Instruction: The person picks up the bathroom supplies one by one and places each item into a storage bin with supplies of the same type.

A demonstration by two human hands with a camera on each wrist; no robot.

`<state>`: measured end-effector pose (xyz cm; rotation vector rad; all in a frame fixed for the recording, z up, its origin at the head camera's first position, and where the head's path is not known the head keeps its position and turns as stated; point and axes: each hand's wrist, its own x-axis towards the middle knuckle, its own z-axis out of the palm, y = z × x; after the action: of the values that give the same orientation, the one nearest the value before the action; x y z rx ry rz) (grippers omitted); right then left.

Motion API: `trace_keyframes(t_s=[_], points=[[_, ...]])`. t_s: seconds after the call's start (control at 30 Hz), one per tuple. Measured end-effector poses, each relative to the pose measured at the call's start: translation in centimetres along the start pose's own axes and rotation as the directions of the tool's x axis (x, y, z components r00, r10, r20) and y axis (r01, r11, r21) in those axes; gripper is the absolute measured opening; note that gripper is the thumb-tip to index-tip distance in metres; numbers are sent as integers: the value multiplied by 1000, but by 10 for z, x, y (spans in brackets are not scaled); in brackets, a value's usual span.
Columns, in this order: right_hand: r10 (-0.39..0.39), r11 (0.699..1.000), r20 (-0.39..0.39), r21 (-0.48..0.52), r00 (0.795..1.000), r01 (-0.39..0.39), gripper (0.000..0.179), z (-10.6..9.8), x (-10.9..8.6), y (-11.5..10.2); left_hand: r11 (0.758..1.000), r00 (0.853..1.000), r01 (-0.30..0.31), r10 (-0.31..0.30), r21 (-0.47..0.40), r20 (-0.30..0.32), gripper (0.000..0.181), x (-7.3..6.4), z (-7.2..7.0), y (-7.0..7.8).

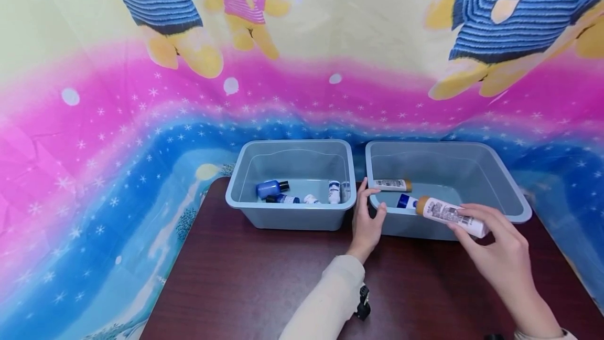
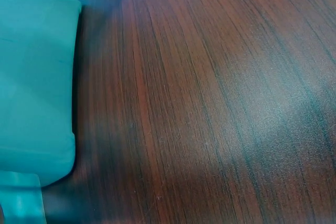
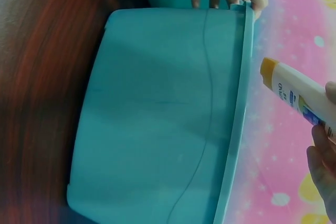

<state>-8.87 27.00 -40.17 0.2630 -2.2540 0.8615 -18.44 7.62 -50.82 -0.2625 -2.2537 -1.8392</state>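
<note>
My right hand [image 1: 502,248] pinches a white bottle with a brown-gold cap [image 1: 452,214] between thumb and fingers. The bottle is tilted over the front rim of the right grey-blue bin [image 1: 509,182], cap end toward the left. In the right wrist view the same bottle [image 3: 299,90] appears beside the bin wall [image 3: 157,108]. My left hand [image 1: 368,222] grips the right bin's rim at its front left corner. Inside that bin lie another white bottle with a brown cap [image 1: 390,185] and a white bottle with a blue cap [image 1: 407,201], partly hidden by the front rim.
Left of it stands a second grey-blue bin [image 1: 292,216]. It holds a blue bottle with a black cap [image 1: 269,189], a dark blue bottle [image 1: 285,199] and white bottles [image 1: 334,192]. Both bins rest on a dark wood table [image 1: 245,277], with a printed cloth [image 1: 302,83] behind.
</note>
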Motion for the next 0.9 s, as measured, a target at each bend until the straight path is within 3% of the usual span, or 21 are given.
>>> trace_keyframes(t_s=[0.17, 0.5, 0.9], points=[[19, 1000, -4, -5, 1000, -19, 52, 3, 4, -2, 1000, 1000, -5, 5, -3, -2, 31, 0, 0, -1], [143, 989, 10, -36, 990, -143, 47, 8, 12, 0, 1000, 1000, -10, 10, -2, -9, 32, 1, 1, -1], [194, 980, 34, -51, 980, -192, 40, 13, 23, 11, 1000, 1000, -13, 13, 4, -12, 31, 1, 2, -4]])
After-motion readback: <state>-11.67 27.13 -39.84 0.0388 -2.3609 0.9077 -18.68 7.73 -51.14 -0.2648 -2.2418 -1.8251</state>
